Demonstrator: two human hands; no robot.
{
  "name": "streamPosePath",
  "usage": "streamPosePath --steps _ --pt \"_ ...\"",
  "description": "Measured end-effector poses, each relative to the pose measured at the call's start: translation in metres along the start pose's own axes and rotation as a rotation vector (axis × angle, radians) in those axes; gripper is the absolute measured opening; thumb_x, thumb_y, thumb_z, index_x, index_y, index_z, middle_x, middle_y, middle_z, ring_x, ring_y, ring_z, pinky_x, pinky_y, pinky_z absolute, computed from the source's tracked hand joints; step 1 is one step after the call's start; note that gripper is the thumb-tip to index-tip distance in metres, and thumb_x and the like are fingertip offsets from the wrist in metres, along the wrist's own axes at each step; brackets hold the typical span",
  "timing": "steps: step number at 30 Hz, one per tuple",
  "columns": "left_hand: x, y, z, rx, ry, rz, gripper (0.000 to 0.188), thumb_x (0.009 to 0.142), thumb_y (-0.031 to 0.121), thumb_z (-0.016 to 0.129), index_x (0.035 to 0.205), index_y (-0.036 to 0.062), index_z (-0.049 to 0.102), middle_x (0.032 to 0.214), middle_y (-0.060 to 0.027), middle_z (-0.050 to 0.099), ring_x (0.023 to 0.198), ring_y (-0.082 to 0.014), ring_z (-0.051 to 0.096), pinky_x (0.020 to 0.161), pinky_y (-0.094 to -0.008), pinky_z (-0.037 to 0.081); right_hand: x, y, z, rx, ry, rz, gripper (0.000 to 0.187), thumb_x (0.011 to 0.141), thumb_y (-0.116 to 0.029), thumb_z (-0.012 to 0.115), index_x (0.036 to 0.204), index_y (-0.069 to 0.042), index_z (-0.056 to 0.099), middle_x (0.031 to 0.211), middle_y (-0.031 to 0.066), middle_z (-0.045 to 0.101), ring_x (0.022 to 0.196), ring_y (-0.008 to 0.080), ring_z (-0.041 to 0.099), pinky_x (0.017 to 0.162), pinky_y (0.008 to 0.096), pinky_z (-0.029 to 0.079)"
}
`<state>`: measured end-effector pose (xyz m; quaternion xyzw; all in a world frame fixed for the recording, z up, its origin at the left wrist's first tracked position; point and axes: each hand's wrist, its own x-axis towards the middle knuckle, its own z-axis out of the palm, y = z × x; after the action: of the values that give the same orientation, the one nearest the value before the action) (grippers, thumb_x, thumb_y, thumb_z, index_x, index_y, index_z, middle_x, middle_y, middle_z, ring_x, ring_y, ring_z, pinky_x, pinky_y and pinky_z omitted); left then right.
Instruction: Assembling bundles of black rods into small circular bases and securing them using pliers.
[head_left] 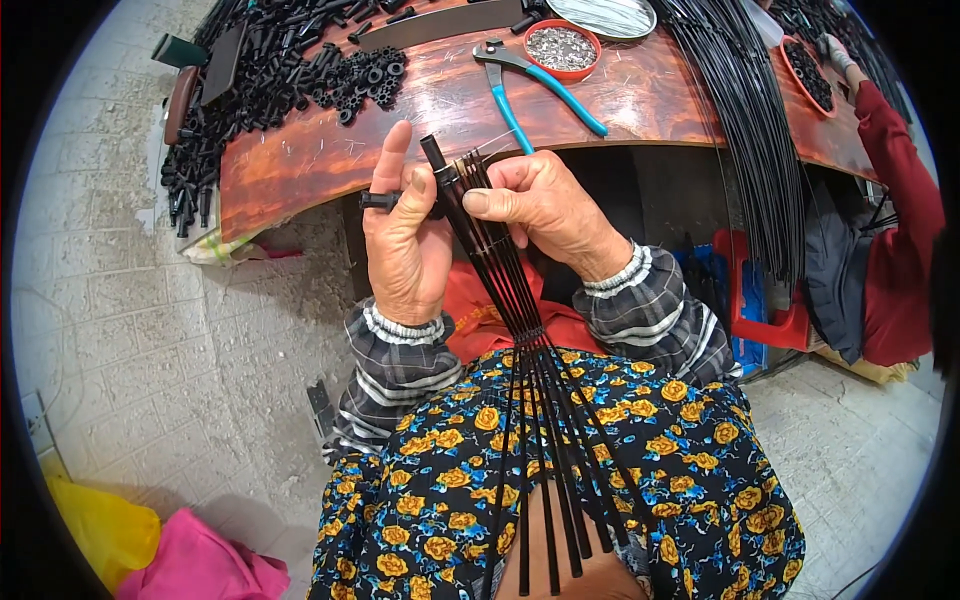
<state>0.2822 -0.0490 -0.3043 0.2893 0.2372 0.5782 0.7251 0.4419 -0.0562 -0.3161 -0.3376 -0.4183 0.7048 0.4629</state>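
- Grip, right hand (570, 215): thumb and forefinger pinched closed on the bundle of black rods (508, 285), near its upper end.
- Grip, left hand (405, 250): thumb bent in and one finger raised, with a short black fitting (378, 201) lodged between the digits and jutting out on the left. Whether this hand also bears on the bundle cannot be told.
- Bundle position: held at a slant between the hands and over the lap, in front of the table (265, 190). A thicker black tube (432, 150) stands out at the top; below the hands the rods gather at one point, then fan out over the floral garment (480, 480).
- Fine pale wire (497, 138): visible beside the upper rod ends; its attachment is unclear.
- Pliers (570, 98): teal handles, lying on the table with handles spread, just beside a red bowl (566, 76) of small metal pieces.
- Black fittings (270, 100): heaped loose at the table's left, with ring-shaped pieces (370, 82) at the heap's edge.
- Long black strands (745, 150): hanging over the table edge, right of the hands.
- Co-worker's red sleeve (895, 170): at far right, beside the table.
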Motion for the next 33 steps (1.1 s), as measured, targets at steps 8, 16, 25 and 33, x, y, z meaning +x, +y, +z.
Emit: streamPosePath --steps 8,16,25,33 --pt "0.000 -0.001 -0.001 0.000 0.045 0.017 0.049 0.092 0.006 0.060 0.138 0.0048 0.042 0.109 -0.0062 0.062 0.099 -0.0167 0.059 0.092 -0.0342 0.047 0.001 0.003 0.002 -0.010 0.035 -0.009 0.033 0.080 -0.031 0.075 0.064 -0.007 0.061 0.057 -0.0062 0.051 0.044 0.0023 0.041 0.040 0.0179 0.031" --pt "-0.003 -0.002 0.005 0.032 0.047 -0.027 0.046 0.093 0.009 0.059 0.136 0.0041 0.044 0.107 -0.0043 0.062 0.097 -0.0141 0.059 0.090 -0.0313 0.047 0.004 0.003 -0.007 0.056 -0.030 0.112 0.024 0.081 -0.024 0.074 0.071 -0.006 0.062 0.060 -0.0047 0.053 0.043 0.0015 0.040 0.039 0.0164 0.028" --pt "0.001 -0.001 -0.002 0.026 0.109 -0.003 0.047 0.090 0.004 0.062 0.133 -0.0012 0.046 0.102 -0.0015 0.062 0.091 -0.0092 0.057 0.088 -0.0265 0.046 0.001 -0.005 0.011 0.032 0.031 -0.024 0.055 0.080 -0.021 0.075 0.126 -0.002 0.051 0.087 -0.0023 0.061 0.056 -0.0001 0.044 0.044 0.0144 0.031" --pt "-0.005 0.005 -0.011 -0.056 -0.101 -0.121 0.054 0.088 0.000 0.060 0.139 0.0041 0.042 0.113 -0.0058 0.062 0.088 -0.0077 0.056 0.068 -0.0206 0.044 0.002 0.001 0.004 0.049 -0.078 0.013 0.050 0.087 -0.025 0.068 0.128 -0.001 0.053 0.104 0.0011 0.063 0.079 0.0033 0.057 0.054 0.0138 0.040"
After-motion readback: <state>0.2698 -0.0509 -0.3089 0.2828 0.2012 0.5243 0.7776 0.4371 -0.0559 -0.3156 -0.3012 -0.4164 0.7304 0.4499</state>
